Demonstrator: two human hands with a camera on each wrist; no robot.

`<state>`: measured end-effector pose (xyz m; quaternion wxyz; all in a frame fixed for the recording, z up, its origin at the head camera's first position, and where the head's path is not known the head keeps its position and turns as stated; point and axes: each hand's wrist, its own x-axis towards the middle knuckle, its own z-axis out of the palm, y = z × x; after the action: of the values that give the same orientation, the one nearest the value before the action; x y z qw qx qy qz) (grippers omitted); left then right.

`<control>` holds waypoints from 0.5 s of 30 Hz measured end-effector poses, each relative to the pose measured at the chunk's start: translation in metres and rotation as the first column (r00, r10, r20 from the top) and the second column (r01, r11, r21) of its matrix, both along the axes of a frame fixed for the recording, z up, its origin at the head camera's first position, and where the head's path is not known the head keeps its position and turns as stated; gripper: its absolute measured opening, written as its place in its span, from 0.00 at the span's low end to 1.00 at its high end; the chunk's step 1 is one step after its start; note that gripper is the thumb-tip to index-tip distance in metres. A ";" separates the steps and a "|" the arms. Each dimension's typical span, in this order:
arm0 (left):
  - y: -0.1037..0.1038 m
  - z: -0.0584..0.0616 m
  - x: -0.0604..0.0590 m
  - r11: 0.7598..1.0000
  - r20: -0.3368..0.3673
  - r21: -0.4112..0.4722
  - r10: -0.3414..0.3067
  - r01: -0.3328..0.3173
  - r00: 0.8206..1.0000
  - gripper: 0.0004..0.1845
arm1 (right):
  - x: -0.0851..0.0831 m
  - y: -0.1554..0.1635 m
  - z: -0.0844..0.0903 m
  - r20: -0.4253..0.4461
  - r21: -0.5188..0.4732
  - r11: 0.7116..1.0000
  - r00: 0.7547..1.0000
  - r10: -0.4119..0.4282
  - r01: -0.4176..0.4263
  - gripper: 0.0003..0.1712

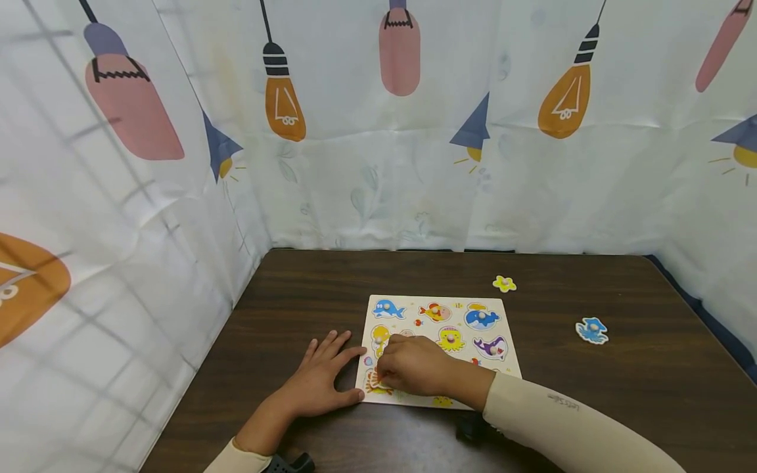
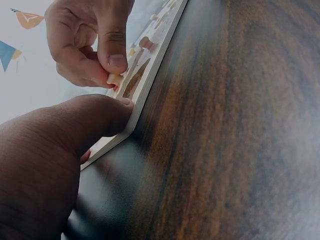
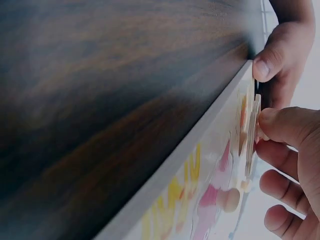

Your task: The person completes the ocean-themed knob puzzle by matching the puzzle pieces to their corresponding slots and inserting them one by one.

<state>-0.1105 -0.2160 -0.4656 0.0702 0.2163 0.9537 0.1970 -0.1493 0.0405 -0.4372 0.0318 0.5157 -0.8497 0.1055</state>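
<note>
A white wooden peg puzzle board [image 1: 510, 351] with sea-animal pictures lies on the table. My right hand [image 1: 416, 364] is over its lower left part, and its thumb and fingertips pinch the small knob of an orange crab puzzle piece [image 1: 376, 383]. Seen from the right wrist, that piece [image 3: 254, 132] is tilted, its edge apart from the recess below. My left hand [image 1: 322, 378] lies at the board's left edge with fingers spread; in the left wrist view its thumb [image 2: 107, 112] touches the near corner. The right hand hides the middle of the board.
A yellow star-shaped piece [image 1: 504, 284] lies beyond the board's far right corner. Farther right is a blue sea-animal piece [image 1: 592, 330]. Patterned curtains [image 1: 367, 171] stand behind and left of the brown table [image 1: 319, 282]. A dark object [image 1: 471, 427] sits under the right forearm.
</note>
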 end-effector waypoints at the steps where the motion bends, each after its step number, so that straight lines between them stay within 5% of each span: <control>1: 0.000 0.000 0.000 1.000 -0.002 0.000 -0.001 0.001 1.000 0.41 | 0.000 -0.001 0.000 -0.006 0.002 1.000 1.000 0.005 -0.005 0.01; 15: 0.000 0.002 0.001 1.000 -0.007 0.000 -0.003 0.003 1.000 0.42 | 0.002 -0.011 -0.007 -0.023 0.001 1.000 1.000 0.007 -0.007 0.03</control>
<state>-0.1098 -0.2159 -0.4636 0.0673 0.2185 0.9535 0.1963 -0.1475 0.0299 -0.4438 0.0409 0.5198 -0.8475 0.0993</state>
